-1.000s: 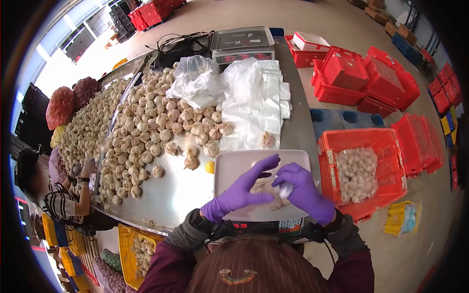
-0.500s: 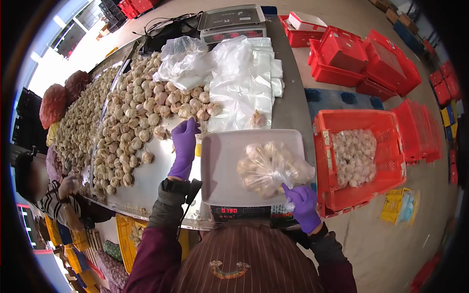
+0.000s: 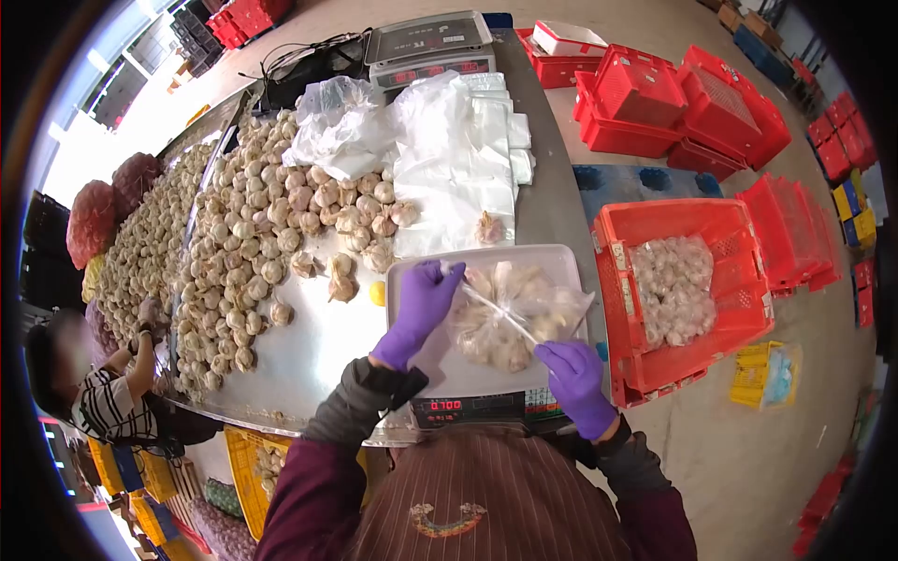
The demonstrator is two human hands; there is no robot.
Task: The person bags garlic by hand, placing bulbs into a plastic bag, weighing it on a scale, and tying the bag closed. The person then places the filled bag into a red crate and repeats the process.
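A clear plastic bag of garlic (image 3: 496, 341) rests on the pan of the digital scale (image 3: 426, 374), whose red display reads 0.700. My left hand (image 3: 418, 313), in a purple glove, is closed on one end of the bag's top. The other end is pinched in my right hand (image 3: 576, 385), also gloved in purple. Between both hands the plastic is stretched into a taut, slanting white strand over the bulbs. Left of the scale, a few loose garlic bulbs (image 3: 341, 279) lie on the metal table near the big garlic pile (image 3: 245, 220).
Flat plastic bags (image 3: 449, 178) are stacked behind the scale, one bulb on top. A second scale (image 3: 428, 42) stands at the back. On the right, a red crate (image 3: 613, 280) holds a filled bag (image 3: 672, 290). Another person (image 3: 112, 397) works at the table's left side.
My left hand has moved right, from beside the garlic pile to the bag, and now grips it. The bag's top is pulled taut. The display went from 0.790 to 0.700.
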